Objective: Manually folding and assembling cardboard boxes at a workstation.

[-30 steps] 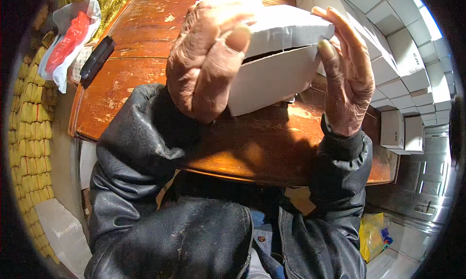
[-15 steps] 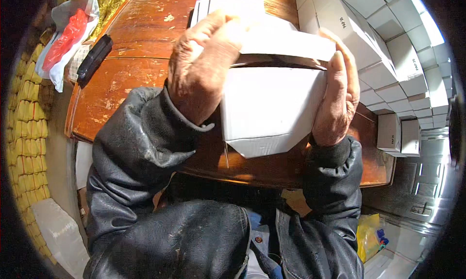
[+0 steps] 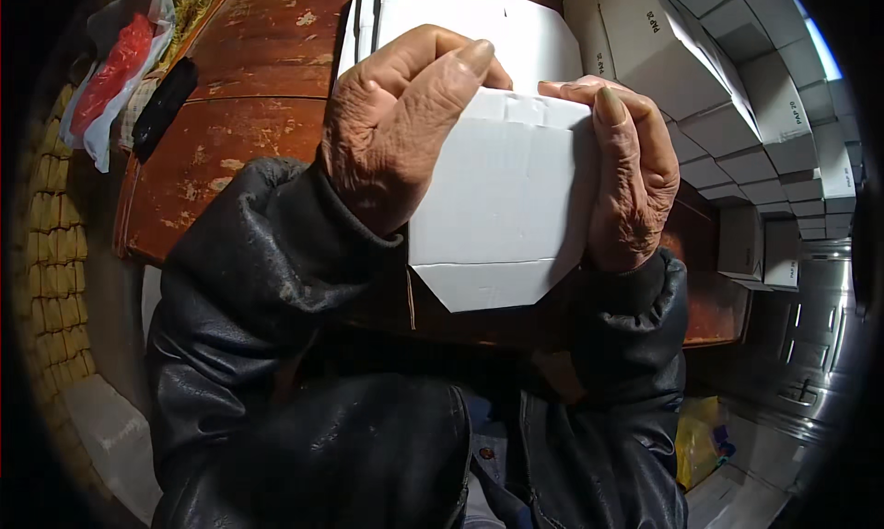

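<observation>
A white cardboard box is held between my hands above the front of the wooden table, a flap with cut corners hanging toward me. My left hand is closed at its far left corner, the thumb bent over the far edge and the fingers behind. At the far right corner, my right hand grips the side with its thumb, its fingers curled over the top edge. The box's inside is hidden. Beyond my hands lie flat white cardboard pieces, partly covered by my left hand.
The worn red-brown table carries a black oblong case near its left edge, beside a plastic bag with red inside. Stacked white boxes wall off the right side. Yellow bundles line the far left.
The gap along the box's far edge has closed, with the strip there now folded down against it. My left thumb has moved onto that edge, and my right fingers have curled inward.
</observation>
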Tool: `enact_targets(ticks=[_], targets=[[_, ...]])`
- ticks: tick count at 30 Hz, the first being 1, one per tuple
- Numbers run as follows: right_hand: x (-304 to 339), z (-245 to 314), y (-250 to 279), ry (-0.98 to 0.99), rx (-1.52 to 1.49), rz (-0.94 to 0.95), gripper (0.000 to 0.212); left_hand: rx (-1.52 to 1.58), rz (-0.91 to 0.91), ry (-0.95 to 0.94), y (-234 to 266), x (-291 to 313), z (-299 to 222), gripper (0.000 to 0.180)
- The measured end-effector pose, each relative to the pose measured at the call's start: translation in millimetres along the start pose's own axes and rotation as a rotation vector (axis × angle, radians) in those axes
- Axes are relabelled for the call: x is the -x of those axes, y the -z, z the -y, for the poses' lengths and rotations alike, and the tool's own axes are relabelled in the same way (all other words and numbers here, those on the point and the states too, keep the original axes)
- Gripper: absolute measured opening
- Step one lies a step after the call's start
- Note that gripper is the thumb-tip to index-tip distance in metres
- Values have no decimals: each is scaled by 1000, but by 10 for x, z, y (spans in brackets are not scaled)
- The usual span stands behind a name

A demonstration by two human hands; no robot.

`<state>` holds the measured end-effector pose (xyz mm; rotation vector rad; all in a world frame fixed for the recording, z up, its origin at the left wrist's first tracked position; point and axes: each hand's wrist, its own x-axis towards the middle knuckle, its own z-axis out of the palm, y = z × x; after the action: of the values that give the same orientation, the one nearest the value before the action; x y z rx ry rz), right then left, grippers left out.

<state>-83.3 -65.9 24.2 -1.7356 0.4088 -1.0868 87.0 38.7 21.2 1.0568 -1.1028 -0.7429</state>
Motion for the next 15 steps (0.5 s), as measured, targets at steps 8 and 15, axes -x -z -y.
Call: enact_targets(ticks=[8, 15], targets=[[-2, 26, 24, 37, 59, 46, 21, 102, -17, -70, -29, 65, -12, 18], [-48, -3, 143, 207, 106, 99, 37, -102, -11, -169, 20, -12, 39, 25]])
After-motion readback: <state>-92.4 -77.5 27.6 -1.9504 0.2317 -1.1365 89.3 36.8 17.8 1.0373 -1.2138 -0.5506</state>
